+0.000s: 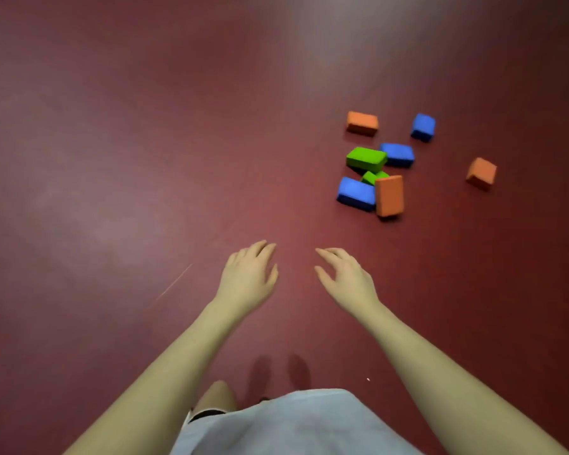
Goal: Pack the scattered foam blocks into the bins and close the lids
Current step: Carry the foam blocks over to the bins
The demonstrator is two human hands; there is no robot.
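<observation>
Both arms are stretched forward over a dark red floor [145, 159]. The left hand [248, 275] and the right hand [345, 279] are held side by side, close together but apart, palms down. The fingers [265, 249] of the left hand are extended and relaxed, nothing being grasped; those of the right hand are likewise released and slightly spread, and nothing is held.

The foam blocks are scattered on the floor ahead and to the right, well apart from both hands. A cluster is formed by a blue block [356, 193], an orange block [389, 195] stood on edge just beside it, a small green block [372, 177] partly hidden behind them, a larger green block [366, 159] and a second blue block [397, 155] touching it. Further off, an orange block [362, 123] and a blue block [423, 126] are seen, and another orange block [481, 174] lies alone to the right. A light garment [293, 425] is visible at the lower edge.
</observation>
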